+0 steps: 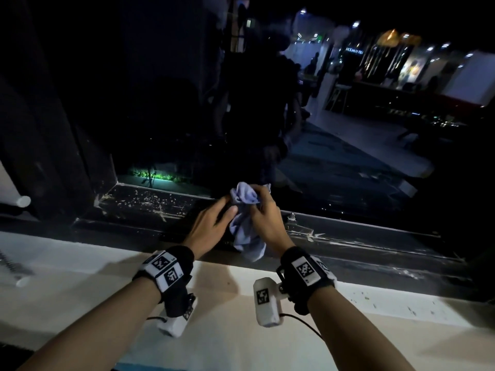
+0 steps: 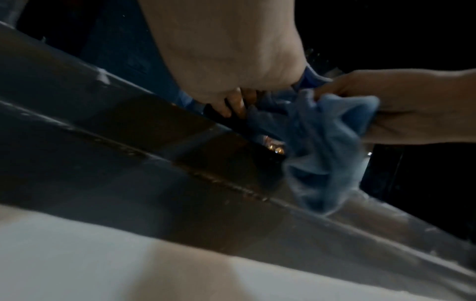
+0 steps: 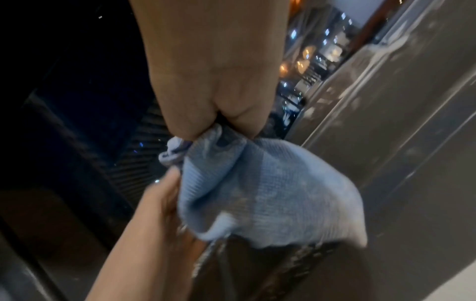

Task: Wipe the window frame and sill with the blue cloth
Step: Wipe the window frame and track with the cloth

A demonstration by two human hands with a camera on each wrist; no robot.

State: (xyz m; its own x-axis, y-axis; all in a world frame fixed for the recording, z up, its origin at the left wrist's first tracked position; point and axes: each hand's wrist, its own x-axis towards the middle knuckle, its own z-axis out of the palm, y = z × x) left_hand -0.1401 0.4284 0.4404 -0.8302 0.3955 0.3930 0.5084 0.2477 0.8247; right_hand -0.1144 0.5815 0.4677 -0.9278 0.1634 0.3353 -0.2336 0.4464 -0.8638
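The blue cloth point(image 1: 247, 228) is bunched up and hangs above the dark lower window frame point(image 1: 361, 236). My right hand point(image 1: 259, 203) grips its gathered top, fingers curled round it; in the right wrist view the right hand point(image 3: 219, 124) squeezes the cloth point(image 3: 257, 193) into a neck. My left hand point(image 1: 231, 205) pinches the cloth's left side just beside the right hand. In the left wrist view the left hand point(image 2: 231, 103) has its fingers curled by the cloth point(image 2: 324, 154). The white sill point(image 1: 80, 266) runs under both wrists.
The frame's left stretch point(image 1: 147, 199) is speckled with pale flecks and smears. A small metal screw point(image 1: 291, 217) sticks up from the frame right of my hands. Dark glass point(image 1: 334, 156) behind reflects a lit room. A white cylinder point(image 1: 22, 201) juts in at far left.
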